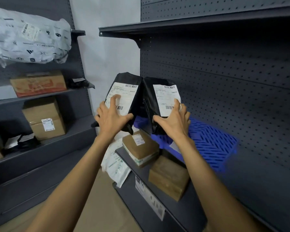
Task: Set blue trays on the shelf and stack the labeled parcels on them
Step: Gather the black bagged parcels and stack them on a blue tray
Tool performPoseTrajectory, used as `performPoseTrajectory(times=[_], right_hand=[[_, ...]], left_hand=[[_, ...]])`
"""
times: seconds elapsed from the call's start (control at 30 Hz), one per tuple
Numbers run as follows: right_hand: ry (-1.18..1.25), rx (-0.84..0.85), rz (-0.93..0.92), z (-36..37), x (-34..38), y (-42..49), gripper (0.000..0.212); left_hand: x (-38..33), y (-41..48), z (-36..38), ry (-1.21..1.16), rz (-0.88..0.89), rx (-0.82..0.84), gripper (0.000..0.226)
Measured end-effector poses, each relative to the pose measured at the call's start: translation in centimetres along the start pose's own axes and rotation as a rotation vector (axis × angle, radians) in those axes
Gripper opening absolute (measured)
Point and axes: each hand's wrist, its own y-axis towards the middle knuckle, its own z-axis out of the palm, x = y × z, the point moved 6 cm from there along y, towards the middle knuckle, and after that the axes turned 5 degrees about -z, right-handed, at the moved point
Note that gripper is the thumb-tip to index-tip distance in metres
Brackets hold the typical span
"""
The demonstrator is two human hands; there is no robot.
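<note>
Since both parcels are black poly mailers with a slack, crinkled skin, they will probably handle as light, soft and slightly slippery, sagging wherever nothing supports them. The left hand (112, 118) grips the left black parcel (126, 96) low down, with fingers spread over its white label and the thumb reaching across the lower front. The right hand (172, 122) holds the right black parcel (163, 97) in the same way. Both parcels stand upright side by side and seem to touch along their inner edges. They are held over the left end of the blue tray (211, 143), which lies on the dark metal shelf (258, 185) against the perforated back panel.

A low grip with the palm taking the bulk seems safest, because glossy film could slide out of a light pinch. The paper labels should give more friction. The tray looks like rigid moulded plastic with a slotted grid top, so soft bags should settle flat on it. Nearer on the shelf sit two brown cardboard boxes (141, 146), stiff and square-edged. A white mailer (115, 166) droops beside the shelf's left end.
</note>
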Motion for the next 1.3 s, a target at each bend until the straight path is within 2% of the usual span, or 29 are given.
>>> performPoseTrajectory(times=[0.2, 0.4, 0.67, 0.93, 1.0, 1.1, 1.3], right_hand=[[0.012, -0.055, -0.04, 2.6, 1.9, 11.2, 0.106], [-0.033, -0.086, -0.009, 5.4, 2.8, 17.6, 0.105], [-0.089, -0.124, 0.098, 8.9, 4.8, 21.4, 0.108], [-0.171, -0.147, 0.256, 13.6, 7.3, 21.9, 0.11], [-0.182, -0.113, 0.258, 15.3, 7.8, 21.7, 0.103], [-0.216, -0.116, 0.212, 17.1, 8.6, 21.3, 0.081], [-0.278, -0.126, 0.205, 17.4, 9.1, 21.5, 0.056]], left_hand=[[-2.2, 11.2, 3.7, -0.01, 0.031, -0.03, 0.078], [-2.8, 19.3, 7.6, -0.017, 0.067, 0.01, 0.077], [-2.3, 27.9, 11.6, -0.056, 0.123, 0.158, 0.078], [-1.4, 34.4, 15.2, -0.007, 0.252, 0.379, 0.08], [-0.7, 35.0, 16.5, 0.025, 0.267, 0.452, 0.08], [-0.5, 34.8, 17.9, 0.017, 0.31, 0.553, 0.073], [-1.2, 34.6, 17.6, -0.103, 0.521, 0.566, 0.047]])
